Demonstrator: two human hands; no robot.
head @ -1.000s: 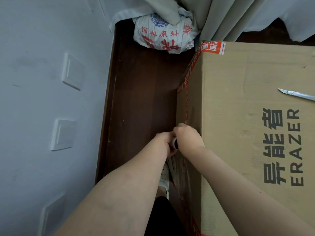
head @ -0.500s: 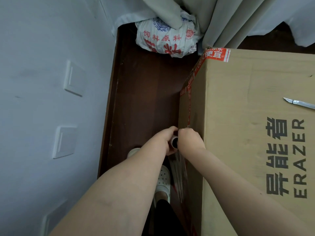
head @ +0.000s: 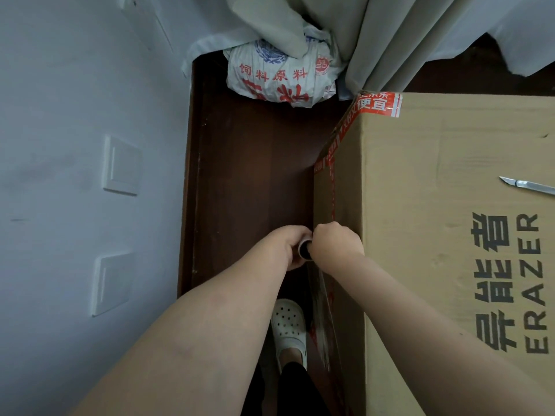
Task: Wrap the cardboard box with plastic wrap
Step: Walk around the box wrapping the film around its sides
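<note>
Cardboard box (head: 450, 235) is the big thing here, taking up the whole right side of the view, standing on the dark wood floor (head: 255, 175) with its left side wall running straight away from the person toward the curtain (head: 390, 40). Both hands sit right against that wall, low and about midway along it. The left hand (head: 289, 250) and right hand (head: 336, 246) are each curled tight around the plastic wrap roll (head: 304, 250), which stands more or less upright, so you look down into its dark core between the two fists. The right hand is the one touching the box; the left is just outboard of it.

Film (head: 322, 319) trails from the roll back toward the person, lying flat on the wall. So I'd guess the next pull goes forward along the wall toward the far taped corner, long axis of the roll staying vertical.

Count: one box, one roll, two hands, one craft knife (head: 528, 185) lying on top of the box well right of the hands, one printed sack (head: 279, 76) beyond the box's far corner, one white clog (head: 288, 328), two wall switches (head: 121, 165).
</note>
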